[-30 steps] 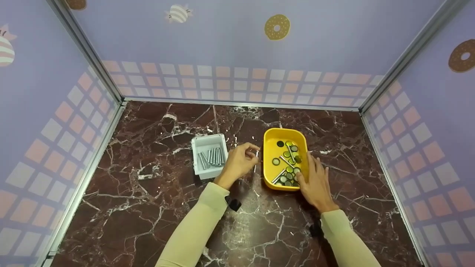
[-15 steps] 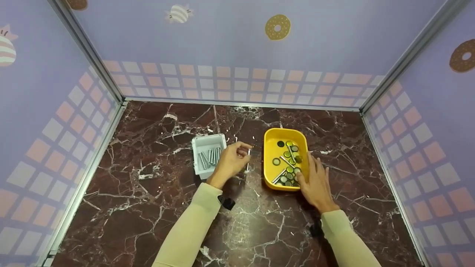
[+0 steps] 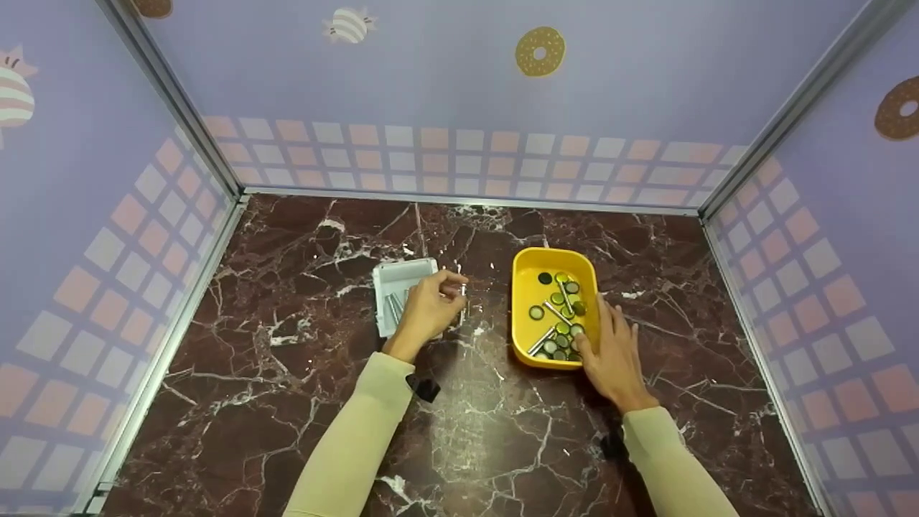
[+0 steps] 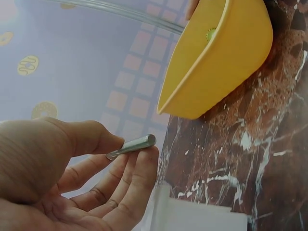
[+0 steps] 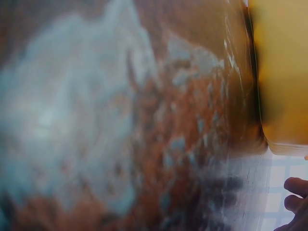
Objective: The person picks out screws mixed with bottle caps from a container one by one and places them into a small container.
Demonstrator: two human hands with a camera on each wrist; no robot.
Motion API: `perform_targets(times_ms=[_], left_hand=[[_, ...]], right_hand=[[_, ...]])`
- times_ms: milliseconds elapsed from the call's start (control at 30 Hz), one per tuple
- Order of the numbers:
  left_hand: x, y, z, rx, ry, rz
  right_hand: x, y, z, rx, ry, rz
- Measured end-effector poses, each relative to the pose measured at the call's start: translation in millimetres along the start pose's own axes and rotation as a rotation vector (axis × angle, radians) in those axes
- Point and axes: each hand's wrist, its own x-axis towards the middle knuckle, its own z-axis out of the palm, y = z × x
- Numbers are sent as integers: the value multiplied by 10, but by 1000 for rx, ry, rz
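Note:
My left hand [image 3: 425,309] pinches a silver bolt [image 4: 137,144] between thumb and fingertips, slanting across them in the left wrist view. It is over the right side of a white tray [image 3: 403,271], where more silver bolts [image 3: 393,307] lie partly hidden by the hand. My right hand [image 3: 616,359] holds the right wall of a yellow bin [image 3: 528,287], thumb over the rim and fingers along the outside. Inside the bin are several green bottle caps [image 3: 561,328] and a few silver bolts [image 3: 558,313]. The right wrist view shows only fingertips [image 5: 294,202] near the bin.
Both containers stand on a dark red marbled tabletop [image 3: 287,416], with a gap between them. Patterned panels [image 3: 445,86] close off the back and both sides. A metal strip [image 3: 467,202] runs along the back edge.
My left hand has moved left with the bolt, from beside the yellow bin to the white tray, covering more of it. My right hand has stayed on the bin.

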Motion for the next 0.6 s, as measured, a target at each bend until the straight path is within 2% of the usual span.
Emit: perform_targets(times_ms=[233, 600], left_hand=[[3, -51, -88, -43, 12, -30], [15, -142, -253, 24, 21, -79]], right_hand=[[2, 5, 2, 3, 14, -6], [11, -6, 4, 7, -2, -1]])
